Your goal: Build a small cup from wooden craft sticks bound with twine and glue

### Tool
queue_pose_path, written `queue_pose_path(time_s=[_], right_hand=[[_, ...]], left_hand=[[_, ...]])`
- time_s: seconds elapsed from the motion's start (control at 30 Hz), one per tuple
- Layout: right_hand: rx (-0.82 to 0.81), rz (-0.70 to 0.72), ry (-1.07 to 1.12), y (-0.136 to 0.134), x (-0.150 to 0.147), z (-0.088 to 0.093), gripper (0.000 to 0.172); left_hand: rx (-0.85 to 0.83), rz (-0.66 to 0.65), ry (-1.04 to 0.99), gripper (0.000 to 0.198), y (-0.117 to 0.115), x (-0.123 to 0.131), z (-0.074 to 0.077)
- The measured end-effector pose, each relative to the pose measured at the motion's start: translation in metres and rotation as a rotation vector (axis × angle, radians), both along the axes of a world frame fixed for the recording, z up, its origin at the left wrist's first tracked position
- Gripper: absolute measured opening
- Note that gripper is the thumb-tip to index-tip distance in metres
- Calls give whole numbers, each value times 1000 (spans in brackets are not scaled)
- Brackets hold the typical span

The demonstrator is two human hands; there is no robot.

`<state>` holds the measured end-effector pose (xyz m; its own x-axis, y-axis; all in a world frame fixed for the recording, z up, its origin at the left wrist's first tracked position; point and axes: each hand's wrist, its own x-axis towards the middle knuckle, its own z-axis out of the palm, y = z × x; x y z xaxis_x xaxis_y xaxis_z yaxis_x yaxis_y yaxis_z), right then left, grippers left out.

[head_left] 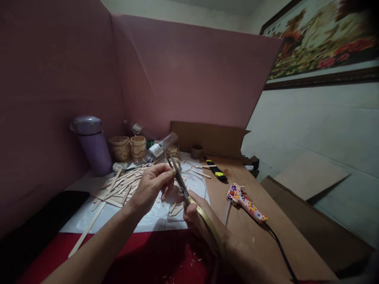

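Note:
My right hand (197, 215) grips a pair of scissors (182, 185) by the gold handles, with the blades pointing up and away. Close beside the blades, my left hand (155, 181) is closed in a pinch; whatever lies between its fingertips is too small to make out. Under and left of my hands, a loose pile of flat wooden craft sticks (126, 187) covers part of a white sheet (142, 221). Small cut wood pieces (176, 210) lie below the scissors. Behind the blade tips sits a ball of twine (173, 152), partly hidden.
A purple tumbler (94, 146), two wood-coloured cups (138, 148) and plastic bottles (162, 144) stand or lie at the back left. Further right are a small brown pot (196, 151), a yellow-black utility knife (216, 169) and a flower-patterned glue gun (247, 203) with a black cord.

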<state>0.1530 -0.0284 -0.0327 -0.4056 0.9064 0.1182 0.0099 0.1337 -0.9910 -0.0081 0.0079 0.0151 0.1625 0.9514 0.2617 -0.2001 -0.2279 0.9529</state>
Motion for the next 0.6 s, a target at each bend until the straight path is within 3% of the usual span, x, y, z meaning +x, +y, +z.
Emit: queue_pose_path(time_s=[0.13, 0.27, 0.47, 0.6], right_hand=[[30, -24, -7, -2, 1, 9, 74], [84, -24, 1, 0, 1, 7, 65], [-51, -51, -28, -11, 0, 9, 71], [-51, -78, -19, -16, -2, 11, 72]], left_hand=[[-1, 9, 2, 26, -1, 0, 1], [-3, 9, 1, 25, -1, 1, 0], [-10, 0, -6, 27, -1, 4, -1], [-9, 5, -29, 27, -2, 6, -2]])
